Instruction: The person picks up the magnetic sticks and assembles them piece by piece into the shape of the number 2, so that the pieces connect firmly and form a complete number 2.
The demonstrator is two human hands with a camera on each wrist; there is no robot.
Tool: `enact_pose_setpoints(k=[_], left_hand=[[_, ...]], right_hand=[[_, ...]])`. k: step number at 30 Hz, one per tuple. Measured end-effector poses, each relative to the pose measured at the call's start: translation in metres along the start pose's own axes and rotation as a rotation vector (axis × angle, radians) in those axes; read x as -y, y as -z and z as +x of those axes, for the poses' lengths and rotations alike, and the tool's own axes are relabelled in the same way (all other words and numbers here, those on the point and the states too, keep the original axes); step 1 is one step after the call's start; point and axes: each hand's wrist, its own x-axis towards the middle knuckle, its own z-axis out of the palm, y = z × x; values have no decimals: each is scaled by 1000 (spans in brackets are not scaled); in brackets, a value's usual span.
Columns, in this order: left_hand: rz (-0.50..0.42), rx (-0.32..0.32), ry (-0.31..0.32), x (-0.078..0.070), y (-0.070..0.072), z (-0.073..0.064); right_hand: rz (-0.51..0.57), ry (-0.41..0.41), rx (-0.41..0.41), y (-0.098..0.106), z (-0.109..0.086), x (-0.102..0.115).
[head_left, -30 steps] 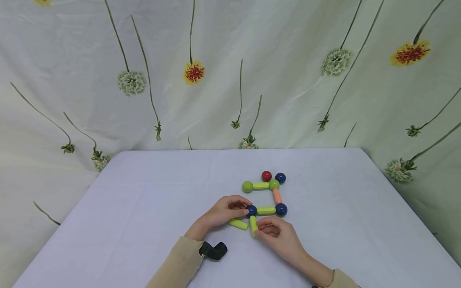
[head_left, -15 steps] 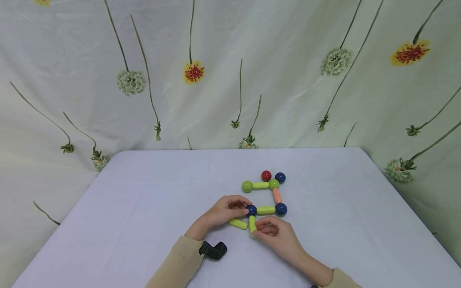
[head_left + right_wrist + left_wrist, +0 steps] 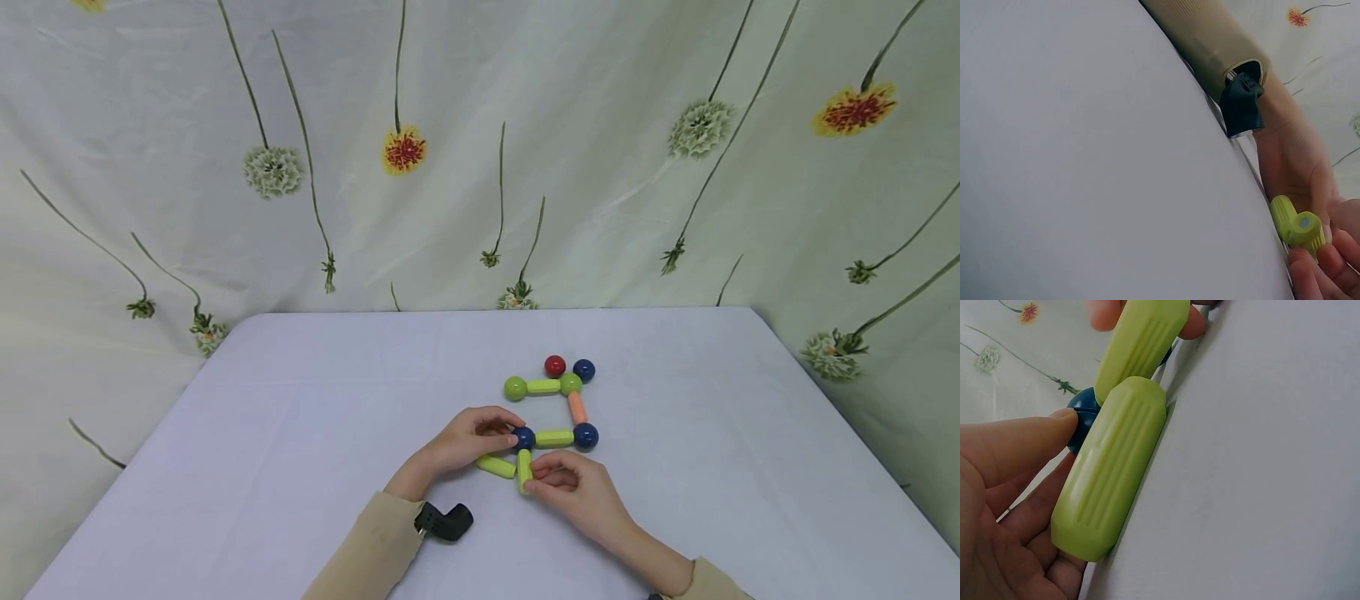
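Note:
My left hand [image 3: 468, 437] pinches a dark blue ball [image 3: 524, 438] between thumb and fingers. A yellow-green building rod [image 3: 524, 472] points from that ball toward me, and my right hand [image 3: 581, 490] pinches it near its front end. The right wrist view shows a round grey spot on the end face of this rod [image 3: 1303, 226]. Just left of it a second yellow-green rod [image 3: 497, 467] lies on the cloth, partly under my left hand. In the left wrist view this loose rod [image 3: 1110, 472] fills the middle, overlapping the held rod [image 3: 1144, 347].
Right of the pinched ball, a yellow-green rod [image 3: 554, 439] reaches another blue ball [image 3: 586, 437]. An orange rod [image 3: 577, 407] leads back to a green ball [image 3: 571, 383], then a rod [image 3: 543, 387] and green ball [image 3: 515, 388]. Behind sit red [image 3: 555, 367] and blue [image 3: 584, 371] balls.
The near end of the rod in my right hand has swung slightly left, and the right fingertips moved with it. My left hand stays on the blue ball.

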Motion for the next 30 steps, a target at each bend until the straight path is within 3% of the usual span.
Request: enact_pose_setpoints(k=[11,18,24,30], left_hand=[[0,15,9,1,0,1],[8,12,19,0,0,1],[-3,13,15,0,0,1],[-3,16,16,0,0,1]], right_hand=[[-12,-26,-37,15,9,13],[-43,-63,-172,44,30,26],[-131,-67,-263,68,47,19],[-237,-95,-294,84,64,6]])
